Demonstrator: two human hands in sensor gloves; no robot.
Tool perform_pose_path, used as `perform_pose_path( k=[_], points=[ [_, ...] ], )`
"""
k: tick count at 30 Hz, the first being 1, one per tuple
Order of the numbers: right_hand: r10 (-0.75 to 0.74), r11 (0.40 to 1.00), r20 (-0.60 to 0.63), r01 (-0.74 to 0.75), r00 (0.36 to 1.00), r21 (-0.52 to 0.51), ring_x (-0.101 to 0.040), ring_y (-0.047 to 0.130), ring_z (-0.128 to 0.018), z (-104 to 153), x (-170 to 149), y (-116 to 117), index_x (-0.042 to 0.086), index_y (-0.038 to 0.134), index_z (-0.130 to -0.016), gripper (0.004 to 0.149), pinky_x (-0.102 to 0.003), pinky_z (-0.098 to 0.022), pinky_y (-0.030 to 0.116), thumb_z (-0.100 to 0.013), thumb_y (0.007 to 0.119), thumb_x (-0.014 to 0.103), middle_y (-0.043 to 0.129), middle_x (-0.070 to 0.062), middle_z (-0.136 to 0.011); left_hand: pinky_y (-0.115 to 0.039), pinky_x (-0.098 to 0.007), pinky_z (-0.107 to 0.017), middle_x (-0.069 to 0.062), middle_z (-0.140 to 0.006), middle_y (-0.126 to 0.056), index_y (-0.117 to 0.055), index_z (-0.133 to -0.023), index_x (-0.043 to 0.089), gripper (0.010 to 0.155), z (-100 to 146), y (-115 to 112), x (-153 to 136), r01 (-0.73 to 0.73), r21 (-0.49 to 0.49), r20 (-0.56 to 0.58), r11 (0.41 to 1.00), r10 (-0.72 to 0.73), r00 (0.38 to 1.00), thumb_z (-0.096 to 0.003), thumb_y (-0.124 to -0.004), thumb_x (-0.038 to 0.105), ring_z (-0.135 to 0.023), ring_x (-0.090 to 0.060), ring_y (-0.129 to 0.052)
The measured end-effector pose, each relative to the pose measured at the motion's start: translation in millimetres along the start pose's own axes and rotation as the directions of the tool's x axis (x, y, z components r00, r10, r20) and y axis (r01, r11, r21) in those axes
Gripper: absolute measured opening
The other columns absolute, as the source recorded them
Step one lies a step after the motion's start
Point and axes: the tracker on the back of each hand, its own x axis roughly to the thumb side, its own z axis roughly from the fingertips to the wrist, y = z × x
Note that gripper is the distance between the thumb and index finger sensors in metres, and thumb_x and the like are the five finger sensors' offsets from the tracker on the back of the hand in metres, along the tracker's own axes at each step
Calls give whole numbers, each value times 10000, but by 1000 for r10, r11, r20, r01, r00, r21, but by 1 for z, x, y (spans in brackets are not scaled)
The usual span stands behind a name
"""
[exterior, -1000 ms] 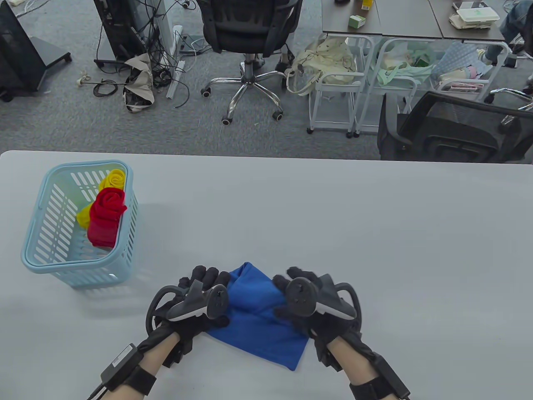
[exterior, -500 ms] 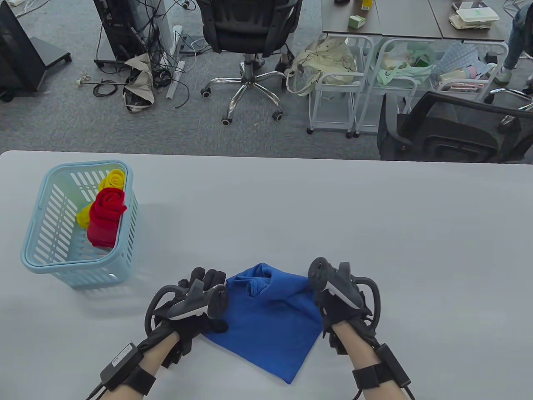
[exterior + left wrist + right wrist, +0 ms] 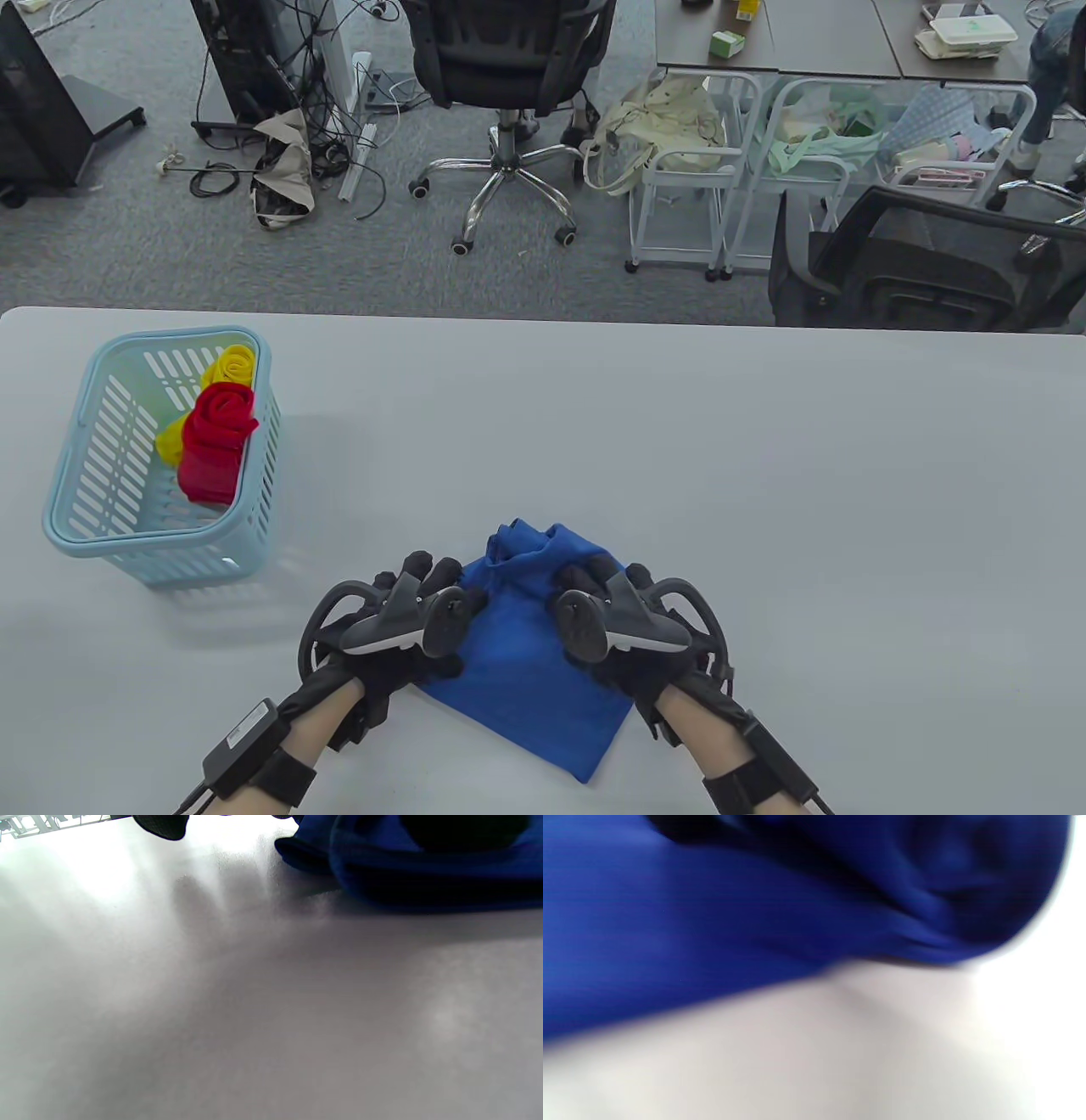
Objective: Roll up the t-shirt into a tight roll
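Note:
A blue t-shirt (image 3: 517,679) lies folded on the white table (image 3: 764,475) near its front edge, its far end bunched up (image 3: 530,552). My left hand (image 3: 428,586) rests on the shirt's left edge, fingers on the cloth. My right hand (image 3: 585,586) lies on the bunched far end, fingers curled over the fold. The left wrist view shows the blue cloth (image 3: 424,870) at top right and a dark fingertip (image 3: 163,825) over bare table. The right wrist view is blurred and filled with blue cloth (image 3: 755,908). How firmly either hand grips is hidden by the trackers.
A light blue basket (image 3: 64,518) stands at the table's left, holding a red roll (image 3: 219,433) and a yellow roll (image 3: 229,365). Beyond the far edge are office chairs (image 3: 509,76), carts and cables on the floor.
My right hand swung out to the right, pulling the shirt's far end, then came back left onto the bunched fold. The far end is now more gathered. My left hand barely moved.

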Motion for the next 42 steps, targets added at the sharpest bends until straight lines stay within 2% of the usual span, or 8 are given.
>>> perform_pose_path(
  k=[3, 7, 11, 18, 22, 29, 36, 42],
  points=[
    [-211, 977, -148, 211, 966, -14, -467, 146, -1135, -6, -33, 6, 332, 149, -1151, 681, -655, -749, 263, -594, 483, 536, 93, -62, -1222, -500, -572, -817, 15, -1247, -275, -279, -1075, 518, 780, -1, 1, -2, -2, -3, -5, 1000, 2, 1000, -383, -603, 674, -1152, -367, -330],
    [-165, 984, -410, 175, 897, -15, -494, 235, -1115, -2, -73, 16, 257, 285, -1168, 622, -651, -733, 330, -610, 461, 470, 235, -114, -1224, -501, -573, -816, 13, -1248, -288, -276, -1076, 518, 786, -2, 0, -3, -1, -2, -3, 1000, 1, 1000, -380, -606, 674, -1153, -365, -336],
    [-186, 982, -453, 177, 872, -62, -501, 240, -1103, 9, -75, 4, 216, 304, -1171, 646, -642, -731, 346, -614, 538, 447, 207, -157, -1209, -501, -574, -817, 9, -1250, -290, -278, -1076, 519, 792, -2, 1, -4, -6, -4, -5, 1000, 6, 1000, -375, -613, 675, -1155, -366, -339],
    [-199, 979, 65, 201, 978, -37, -420, 78, -1146, 4, -15, -10, 303, 250, -1168, 623, -651, -763, 234, -618, 507, 442, 92, -36, -1227, -505, -574, -816, 5, -1250, -299, -280, -1076, 517, 794, -2, 1, -5, 0, -7, -8, 1000, 0, 1000, -375, -617, 673, -1155, -365, -348],
    [-221, 972, -52, 224, 974, 71, -406, 6, -1135, -13, -34, 14, 316, 138, -1156, 681, -660, -751, 175, -601, 466, 537, -26, 30, -1186, -508, -572, -815, -2, -1250, -305, -275, -1077, 514, 798, -1, 1, -11, -10, -11, -28, 1000, 9, 1000, -374, -618, 673, -1152, -369, -354],
    [-256, 964, -248, 264, 934, 2, -470, 81, -1116, -6, -60, 12, 258, 144, -1160, 685, -670, -734, 234, -607, 448, 525, 83, -108, -1212, -501, -573, -814, -41, -1253, -297, -262, -1110, 445, 749, -8, -5, -27, -4, -1, -136, 1000, 4, 991, -431, -484, 670, -1154, -373, -359],
    [-208, 972, 72, 214, 975, -95, -445, 193, -1118, 13, -9, -21, 299, 394, -1149, 644, -618, -763, 279, -593, 667, 475, 178, -155, -1226, -497, -573, -816, -55, -1257, -312, -301, -1127, 412, 720, 4, 12, -34, 33, 115, -226, 993, -7, 974, -468, -496, 625, -1157, -374, -384],
    [-181, 982, 279, 187, 943, 8, -414, 433, -1065, 11, 47, -10, 292, 548, -1098, 681, -571, -739, 441, -506, 845, 450, 377, -138, -1192, -512, -566, -812, -62, -1255, -328, -311, -1130, 397, 719, 10, 13, -44, 7, 125, -265, 992, 27, 964, -472, -499, 618, -1151, -378, -408]
  ],
)
